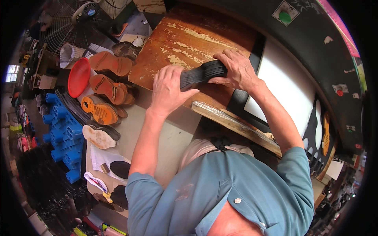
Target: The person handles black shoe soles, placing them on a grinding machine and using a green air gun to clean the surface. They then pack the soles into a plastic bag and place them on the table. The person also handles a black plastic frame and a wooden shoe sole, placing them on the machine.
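Note:
A thick stack of thin black layered pieces (204,74) is held between my two hands above the near edge of a worn wooden board (185,43). Its layers show as fine lines along the side, and the stack bends in the middle. My left hand (168,88) grips the left end, fingers over the far side and thumb pointing right. At the other end, my right hand (236,70) is closed round the stack, its thumb below and fingers above. My palms hide both ends, so their shape cannot be made out.
Several sole-shaped pieces (108,86) line the left side table beside a red oval dish (79,78). Blue plastic blocks (65,135) stand farther left, below a fan (75,23). A white board (279,78) lies right, under a dark machine with a green button (284,17). A plastic-wrapped wooden bar (232,124) runs nearer me.

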`<state>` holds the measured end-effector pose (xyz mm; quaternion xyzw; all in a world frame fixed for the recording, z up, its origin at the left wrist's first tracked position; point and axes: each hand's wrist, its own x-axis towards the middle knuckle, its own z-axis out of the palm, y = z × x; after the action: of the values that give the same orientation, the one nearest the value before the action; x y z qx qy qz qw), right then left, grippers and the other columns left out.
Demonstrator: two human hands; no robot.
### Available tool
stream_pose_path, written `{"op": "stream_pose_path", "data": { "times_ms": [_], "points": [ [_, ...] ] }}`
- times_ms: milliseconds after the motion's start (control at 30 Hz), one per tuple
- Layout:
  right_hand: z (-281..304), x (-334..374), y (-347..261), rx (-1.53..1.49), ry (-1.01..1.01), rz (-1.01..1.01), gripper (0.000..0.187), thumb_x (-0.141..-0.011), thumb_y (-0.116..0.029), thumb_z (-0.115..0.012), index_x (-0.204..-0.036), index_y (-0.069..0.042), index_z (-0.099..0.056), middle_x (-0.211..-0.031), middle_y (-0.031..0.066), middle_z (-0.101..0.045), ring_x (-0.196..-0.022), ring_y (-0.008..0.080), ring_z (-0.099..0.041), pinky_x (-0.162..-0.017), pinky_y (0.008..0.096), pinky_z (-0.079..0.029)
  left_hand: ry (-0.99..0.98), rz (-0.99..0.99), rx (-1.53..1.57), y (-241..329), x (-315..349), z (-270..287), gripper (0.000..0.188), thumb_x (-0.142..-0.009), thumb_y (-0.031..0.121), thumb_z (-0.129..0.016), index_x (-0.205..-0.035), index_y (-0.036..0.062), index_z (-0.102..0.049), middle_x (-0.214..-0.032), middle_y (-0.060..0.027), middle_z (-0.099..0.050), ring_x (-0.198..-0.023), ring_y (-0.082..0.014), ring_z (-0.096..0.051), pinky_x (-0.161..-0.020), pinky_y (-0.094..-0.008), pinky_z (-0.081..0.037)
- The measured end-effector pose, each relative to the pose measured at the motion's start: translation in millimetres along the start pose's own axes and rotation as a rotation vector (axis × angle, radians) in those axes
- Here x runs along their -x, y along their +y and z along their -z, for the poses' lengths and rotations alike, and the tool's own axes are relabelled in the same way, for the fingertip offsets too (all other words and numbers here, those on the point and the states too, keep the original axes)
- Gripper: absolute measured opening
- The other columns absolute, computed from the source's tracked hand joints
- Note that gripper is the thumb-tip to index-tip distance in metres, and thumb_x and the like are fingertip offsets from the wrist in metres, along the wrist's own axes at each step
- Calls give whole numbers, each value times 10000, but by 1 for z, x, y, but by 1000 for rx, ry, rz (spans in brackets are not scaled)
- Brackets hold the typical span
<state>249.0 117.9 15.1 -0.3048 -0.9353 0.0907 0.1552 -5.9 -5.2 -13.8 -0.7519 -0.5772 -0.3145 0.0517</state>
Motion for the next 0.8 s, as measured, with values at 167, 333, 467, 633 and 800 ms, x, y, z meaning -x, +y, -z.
{"op": "stream_pose_path", "data": {
  "times_ms": [167,333,467,633,800],
  "points": [
    [-1,-5,0,-1,72,37,602,-746,-508,-897,-1081,-63,-668,-988,116,-663,-970,348,-665,-842,468,-524,-156,157,101,1,-6,0,648,-779,357,-897,-1253,31,-600,-1112,-173,-672,-1007,-377,-664,-875,-479,-543],
    [14,4,-7,-13,77,92,618,-715,-485,-917,-1086,-62,-662,-988,109,-659,-966,347,-667,-792,456,-541,-134,149,53,16,6,16,707,-802,370,-893,-1352,54,-580,-1149,-192,-660,-1108,-392,-640,-992,-513,-504],
    [4,-1,-16,11,-22,102,594,-723,-402,-924,-1118,-60,-643,-1036,130,-661,-982,353,-670,-822,457,-553,-261,174,-94,40,-5,3,890,-824,425,-867,-1532,44,-482,-1374,-213,-599,-1318,-410,-539,-1168,-599,-355],
    [-1,0,14,-124,-58,235,668,-728,-263,-921,-1269,-35,-603,-1116,167,-661,-1081,400,-651,-919,472,-541,-278,81,22,53,-34,-28,1096,-828,559,-831,-1636,43,-298,-1319,-254,-619,-1182,-419,-632,-1100,-544,-450],
    [11,29,68,-606,-95,-103,1154,-690,-328,-961,-1653,-110,-363,-1578,171,-517,-1494,339,-460,-1254,464,-367,-304,209,51,56,-40,-41,1057,-767,430,-922,-1576,56,-354,-1469,-228,-549,-1316,-399,-583,-1078,-498,-489]
  ]
}}
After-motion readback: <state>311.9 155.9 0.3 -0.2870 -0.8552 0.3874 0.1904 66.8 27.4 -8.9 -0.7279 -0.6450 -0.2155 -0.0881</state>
